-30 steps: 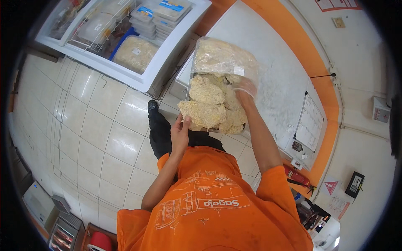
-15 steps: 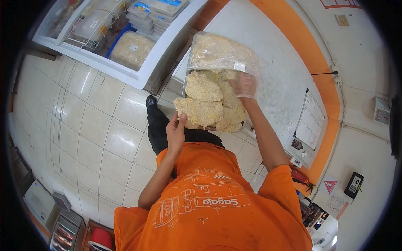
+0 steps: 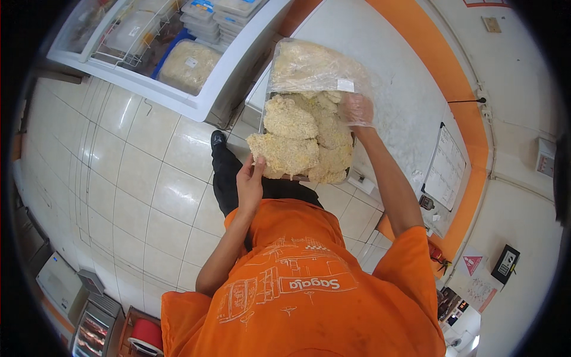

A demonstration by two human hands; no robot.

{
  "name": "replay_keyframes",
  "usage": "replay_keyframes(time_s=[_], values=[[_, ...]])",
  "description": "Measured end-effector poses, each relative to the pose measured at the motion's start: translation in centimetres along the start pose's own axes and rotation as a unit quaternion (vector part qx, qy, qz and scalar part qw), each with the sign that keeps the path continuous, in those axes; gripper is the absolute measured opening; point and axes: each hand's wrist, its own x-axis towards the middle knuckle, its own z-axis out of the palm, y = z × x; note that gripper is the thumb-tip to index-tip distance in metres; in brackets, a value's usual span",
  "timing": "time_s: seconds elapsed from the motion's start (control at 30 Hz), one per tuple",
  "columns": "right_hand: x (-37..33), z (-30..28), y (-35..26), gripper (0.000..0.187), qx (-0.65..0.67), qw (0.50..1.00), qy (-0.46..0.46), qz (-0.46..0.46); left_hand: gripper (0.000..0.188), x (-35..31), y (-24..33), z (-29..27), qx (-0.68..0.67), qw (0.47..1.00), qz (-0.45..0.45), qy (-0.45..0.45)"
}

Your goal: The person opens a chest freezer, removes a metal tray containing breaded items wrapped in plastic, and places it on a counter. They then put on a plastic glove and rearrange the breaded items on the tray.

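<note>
Pinch lightly: your left hand is closed on the edge of the near-left breaded piece. Your right hand lies inside the clear bag, its grip unclear; avoid dragging plastic across the breading.

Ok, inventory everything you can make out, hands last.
Breaded pieces: at least four, pale yellow, between the hands
Tray: one, colour unclear, under the pieces
Film: one, clear, over the far pieces
Label: one, white, on the film
Freezer: one, white, upper left
Tubs: several, clear, in the freezer
Bag: one, pale yellow contents, in the freezer
Worktop: one, white, beyond the tray
Board: one, white, right
Wall box: one, black, right
Floor: cream tiles, left
Shirt: one, orange, bottom
Left hand: one, thumb on lower-left piece
Right hand: one, under clear plastic, right of the pieces
</note>
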Motion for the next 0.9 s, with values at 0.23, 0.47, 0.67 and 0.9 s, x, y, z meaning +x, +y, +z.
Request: replay_keyframes(time_s=[0.23,0.47,0.67,0.9], values=[[0.4,-2.7,1.0,0.022,-0.054,0.993,-0.091,-0.053,0.052,0.2,-0.4,-0.2,0.001,1.0,-0.008,-0.002],[0.2,-4.9,0.6,0.022,-0.005,0.991,-0.115,-0.075,0.043,0.1,-0.1,-0.1,0.01,1.0,-0.014,-0.003],[-1.9,-7.3,-0.5,0.026,0.075,0.991,-0.066,-0.093,0.045,0.0,0.1,0.0,0.004,1.0,-0.017,-0.014],[-2.8,-12.2,0.3,0.042,0.279,0.955,-0.101,-0.002,0.048,0.0,0.0,0.1,0.01,1.0,-0.002,-0.005]])
